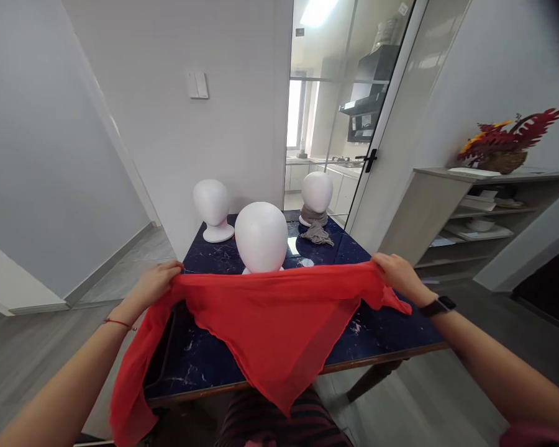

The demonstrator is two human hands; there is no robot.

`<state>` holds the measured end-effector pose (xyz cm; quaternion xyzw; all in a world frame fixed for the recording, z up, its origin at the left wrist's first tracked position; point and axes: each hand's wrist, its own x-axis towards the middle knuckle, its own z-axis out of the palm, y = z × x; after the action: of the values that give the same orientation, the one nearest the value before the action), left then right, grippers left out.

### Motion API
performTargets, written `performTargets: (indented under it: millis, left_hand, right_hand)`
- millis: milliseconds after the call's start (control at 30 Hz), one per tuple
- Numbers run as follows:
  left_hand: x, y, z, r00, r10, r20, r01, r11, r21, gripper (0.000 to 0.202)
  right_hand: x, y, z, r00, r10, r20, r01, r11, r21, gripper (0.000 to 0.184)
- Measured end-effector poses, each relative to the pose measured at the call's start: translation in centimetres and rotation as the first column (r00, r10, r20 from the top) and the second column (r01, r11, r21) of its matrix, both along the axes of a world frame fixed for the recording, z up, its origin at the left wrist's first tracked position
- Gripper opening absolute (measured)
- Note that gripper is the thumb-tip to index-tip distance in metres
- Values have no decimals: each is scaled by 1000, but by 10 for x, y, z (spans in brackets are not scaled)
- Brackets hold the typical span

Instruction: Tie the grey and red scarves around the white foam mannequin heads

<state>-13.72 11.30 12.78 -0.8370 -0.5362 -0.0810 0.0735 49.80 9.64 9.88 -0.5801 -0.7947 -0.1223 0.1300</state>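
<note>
- Behind the front white head (261, 237), pale wall (242, 136); beneath, dark blue table (377, 332).
- Holding red scarf (274, 329) spread on the head's near side, clamped in left hand (157, 282) and right hand (397, 273), either side of it.
- Might topple the head if dragged against it; might snag, from the dangling end (137, 379) left of it.

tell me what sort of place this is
Likely a home, perhaps a dining area next to the cooking space: through the glass door show white cabinets and a hob, and a shelf unit nearby bears a flower arrangement.
</note>
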Motion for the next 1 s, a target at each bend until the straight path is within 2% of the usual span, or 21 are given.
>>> performTargets:
  millis: [100,167,200,267,367,433,500,567,700,733,800,867,900,933,1000]
  left_hand:
    - [-9,-17,-28,982,-167,-89,166,986,-23,31]
    - [-15,-31,-45,956,-270,-112,259,960,-103,40]
    - [-18,-38,-50,952,-283,-119,268,954,-134,45]
    - [-21,-47,-52,965,-230,-130,206,962,-178,49]
    - [-12,-47,-38,991,-86,-104,61,973,-222,33]
    - [4,-39,-29,999,-42,-20,37,973,-226,28]
    - [27,-27,-26,995,-63,82,80,970,-228,37]
    - [52,-17,-31,990,-100,103,126,949,-290,49]
    - [85,-3,-42,995,-65,78,94,887,-453,66]
    - [87,-1,-42,995,-41,91,80,869,-488,64]
    - [87,2,-39,993,-9,118,73,831,-552,49]
    - [82,1,-35,993,-6,121,75,817,-572,28]
    - [78,-1,-34,994,-18,110,76,828,-555,19]
    - [75,-5,-34,994,-40,97,84,854,-514,14]
    - [69,-18,-39,990,-126,64,141,912,-386,15]
  right_hand:
    - [-2,-25,-40,978,194,76,-189,980,-64,19]
    - [0,-37,-60,973,228,48,-218,964,-150,20]
    - [2,-41,-65,978,207,24,-199,961,-194,20]
    - [5,-44,-63,990,138,-22,-138,945,-295,21]
    - [-3,-39,-40,991,85,-104,-121,904,-410,25]
    - [-23,-32,-23,975,95,-201,-166,911,-378,27]
    - [-51,-22,-15,947,133,-292,-228,920,-319,33]
    - [-79,-12,-17,921,183,-344,-297,901,-317,43]
    - [-112,11,-32,920,195,-341,-344,817,-463,71]
    - [-115,15,-34,926,194,-324,-340,801,-493,70]
    - [-116,19,-34,934,209,-290,-338,782,-524,52]
    - [-115,16,-33,941,256,-222,-333,820,-465,22]
    - [-114,13,-33,945,274,-180,-326,849,-415,14]
    - [-112,8,-35,949,283,-142,-316,877,-363,14]
    - [-107,-5,-42,947,317,-56,-320,907,-275,20]
